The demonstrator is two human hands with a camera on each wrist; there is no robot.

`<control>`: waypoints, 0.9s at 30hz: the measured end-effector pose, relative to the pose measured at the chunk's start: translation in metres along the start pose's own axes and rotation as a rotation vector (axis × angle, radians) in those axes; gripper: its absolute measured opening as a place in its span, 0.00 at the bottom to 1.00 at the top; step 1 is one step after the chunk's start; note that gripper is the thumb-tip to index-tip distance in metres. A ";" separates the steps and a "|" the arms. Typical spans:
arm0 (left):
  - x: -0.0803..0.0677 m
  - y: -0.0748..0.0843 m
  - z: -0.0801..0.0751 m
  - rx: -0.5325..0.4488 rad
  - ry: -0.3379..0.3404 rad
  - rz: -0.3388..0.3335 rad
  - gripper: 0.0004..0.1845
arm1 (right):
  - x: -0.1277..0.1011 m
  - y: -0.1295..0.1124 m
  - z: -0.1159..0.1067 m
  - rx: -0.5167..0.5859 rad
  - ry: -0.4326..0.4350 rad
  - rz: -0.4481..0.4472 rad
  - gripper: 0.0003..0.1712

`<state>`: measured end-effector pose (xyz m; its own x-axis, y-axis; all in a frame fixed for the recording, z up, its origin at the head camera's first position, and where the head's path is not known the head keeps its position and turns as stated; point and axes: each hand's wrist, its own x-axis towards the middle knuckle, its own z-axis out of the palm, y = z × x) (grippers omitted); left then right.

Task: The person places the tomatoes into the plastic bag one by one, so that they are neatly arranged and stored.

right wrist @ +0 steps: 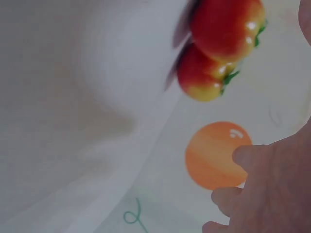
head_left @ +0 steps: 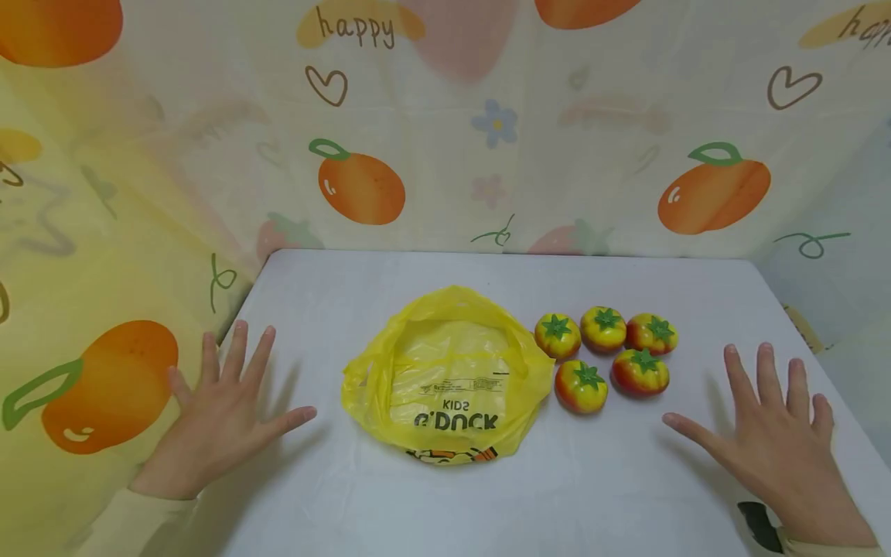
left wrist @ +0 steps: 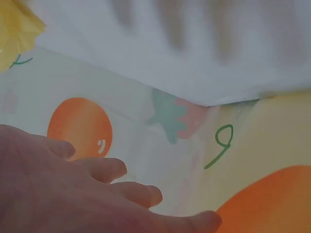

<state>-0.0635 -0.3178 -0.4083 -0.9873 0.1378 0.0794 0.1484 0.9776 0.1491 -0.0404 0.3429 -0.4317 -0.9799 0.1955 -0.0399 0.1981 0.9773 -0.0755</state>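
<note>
— Where are your hands?

— Your left hand [head_left: 219, 410] lies flat on the white table [head_left: 445, 495], fingers spread, holding nothing. Your right hand [head_left: 780, 449] lies the same way at the far side, empty too.

— And between them?

— A yellow plastic bag [head_left: 445, 379] lies open at the middle, well apart from both hands. Just beside its right edge sit five toy tomatoes [head_left: 604, 352] in a tight cluster, nearer your right hand, which touches none of them.
</note>
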 end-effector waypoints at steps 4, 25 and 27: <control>0.002 0.005 0.002 -0.041 -0.033 -0.014 0.68 | 0.004 -0.015 -0.008 0.015 0.026 -0.062 0.82; 0.048 0.076 0.007 -0.353 -0.170 0.081 0.56 | 0.005 -0.119 -0.024 0.133 0.120 -0.384 0.71; 0.054 0.080 0.008 -0.362 -0.186 0.088 0.56 | 0.005 -0.124 -0.022 0.130 0.128 -0.417 0.68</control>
<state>-0.1054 -0.2309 -0.4001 -0.9584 0.2771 -0.0676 0.2102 0.8464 0.4893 -0.0700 0.2249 -0.4009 -0.9701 -0.1962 0.1428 -0.2208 0.9579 -0.1834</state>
